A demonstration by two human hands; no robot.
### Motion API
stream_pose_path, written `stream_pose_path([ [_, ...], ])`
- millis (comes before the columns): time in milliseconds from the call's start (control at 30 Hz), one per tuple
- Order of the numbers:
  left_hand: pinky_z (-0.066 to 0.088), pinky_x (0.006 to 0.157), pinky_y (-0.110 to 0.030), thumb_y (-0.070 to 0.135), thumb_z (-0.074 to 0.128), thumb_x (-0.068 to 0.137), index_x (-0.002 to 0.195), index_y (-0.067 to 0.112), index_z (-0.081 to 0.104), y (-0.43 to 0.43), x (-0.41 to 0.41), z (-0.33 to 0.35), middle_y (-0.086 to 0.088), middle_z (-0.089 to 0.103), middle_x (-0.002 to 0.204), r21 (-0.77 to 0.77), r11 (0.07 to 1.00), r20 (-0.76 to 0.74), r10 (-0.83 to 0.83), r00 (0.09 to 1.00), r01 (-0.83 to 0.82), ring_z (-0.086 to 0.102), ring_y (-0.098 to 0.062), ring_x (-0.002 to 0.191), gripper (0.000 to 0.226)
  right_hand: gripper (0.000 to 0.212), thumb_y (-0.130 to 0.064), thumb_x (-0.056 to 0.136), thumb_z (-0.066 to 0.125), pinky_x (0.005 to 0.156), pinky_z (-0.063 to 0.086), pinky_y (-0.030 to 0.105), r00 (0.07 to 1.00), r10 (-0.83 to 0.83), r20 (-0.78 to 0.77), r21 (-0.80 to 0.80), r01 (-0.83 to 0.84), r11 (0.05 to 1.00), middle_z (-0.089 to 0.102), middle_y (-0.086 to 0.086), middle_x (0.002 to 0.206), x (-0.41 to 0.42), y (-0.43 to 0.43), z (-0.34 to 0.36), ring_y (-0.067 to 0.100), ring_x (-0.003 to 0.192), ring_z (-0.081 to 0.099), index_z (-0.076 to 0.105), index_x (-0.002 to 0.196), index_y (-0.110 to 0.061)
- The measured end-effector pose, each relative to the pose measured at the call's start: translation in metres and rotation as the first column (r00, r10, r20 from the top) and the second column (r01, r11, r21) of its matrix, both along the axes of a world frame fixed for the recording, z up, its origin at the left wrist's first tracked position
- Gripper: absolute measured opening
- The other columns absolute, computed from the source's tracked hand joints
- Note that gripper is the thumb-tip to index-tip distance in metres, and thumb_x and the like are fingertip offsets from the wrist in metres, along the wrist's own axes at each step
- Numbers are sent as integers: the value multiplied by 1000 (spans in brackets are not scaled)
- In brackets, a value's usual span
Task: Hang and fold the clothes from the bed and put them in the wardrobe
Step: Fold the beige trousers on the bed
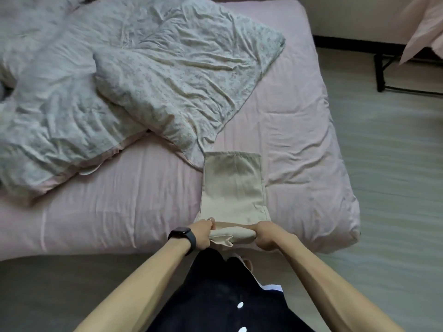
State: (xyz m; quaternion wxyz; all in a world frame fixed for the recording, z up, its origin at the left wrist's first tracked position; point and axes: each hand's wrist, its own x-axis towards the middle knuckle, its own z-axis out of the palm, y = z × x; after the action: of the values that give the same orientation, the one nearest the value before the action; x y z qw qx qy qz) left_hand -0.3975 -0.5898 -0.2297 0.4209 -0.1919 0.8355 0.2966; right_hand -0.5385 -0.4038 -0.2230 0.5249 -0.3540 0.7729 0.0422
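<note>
Two hands hold one beige garment point(233, 185) at the near edge of the bed point(299, 140), just toward 6 o'clock from the centre of view. The left hand point(202, 233) grips the left end of the garment's near fold, fingers curled round the cloth. The right hand point(266, 237) grips the right end of the same fold in the same way. Between the hands the near end is doubled into a thick roll. The remainder lies flat as a narrow strip on the pink sheet, running from the hands toward 12 o'clock. Its far left corner meets the low corner of the duvet point(143, 68); whether they overlap cannot be told. The duvet is floral, crumpled and heaped, and fills the bed from 9 to 12 o'clock. A dark watch point(183, 236) sits on the left wrist, a ring point(210, 220) on a left finger. The person's dark top point(215, 295), with white buttons point(240, 305), fills the view at 6 o'clock. Pale floor point(395, 164) lies at 3 o'clock. A black frame point(380, 70) stands at 2 o'clock, with pink cloth point(424, 27) hanging over it.
</note>
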Motion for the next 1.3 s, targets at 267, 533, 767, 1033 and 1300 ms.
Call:
stream_pose_path([
  [267,48,61,-13,31,78,79,100,31,65,-89,-54,-12,5,69,93,113,830,-238,557,796,-547,63,-8,82,25,28,-30,78,80,76,48,29,642,-767,7,-309,730,609,71,-4,99,-80,-16,-16,19,96,65,68,103,-27],
  [533,47,84,-32,41,63,95,129,19,46,-131,-157,-91,-8,63,115,140,621,-314,767,560,-772,60,-29,106,44,35,-40,95,65,81,40,34,333,-941,65,-416,866,278,66,9,109,-152,-95,-106,34,109,60,51,116,-16],
  [767,48,89,-39,44,42,103,142,26,35,-152,-188,-177,-11,62,128,-16,714,-329,657,678,-700,59,-32,113,43,39,-53,101,45,75,38,39,379,-921,-89,-467,801,375,67,22,110,-182,-118,-190,43,104,60,47,123,-22],
  [1033,38,108,-44,40,47,101,153,26,32,-141,-190,-182,-8,37,149,-216,741,-515,467,719,-636,40,-28,133,56,47,-43,100,52,98,41,48,433,-868,-245,-556,671,491,55,16,137,-182,-130,-196,39,125,50,47,140,-19],
  [1300,-4,119,-50,52,25,96,159,34,3,-75,-173,-184,8,-9,166,-399,890,-527,-25,850,-221,-9,-24,154,69,57,-46,101,32,116,24,59,661,-500,-560,-588,108,802,26,4,165,-119,-134,-210,26,153,23,37,155,-30],
])
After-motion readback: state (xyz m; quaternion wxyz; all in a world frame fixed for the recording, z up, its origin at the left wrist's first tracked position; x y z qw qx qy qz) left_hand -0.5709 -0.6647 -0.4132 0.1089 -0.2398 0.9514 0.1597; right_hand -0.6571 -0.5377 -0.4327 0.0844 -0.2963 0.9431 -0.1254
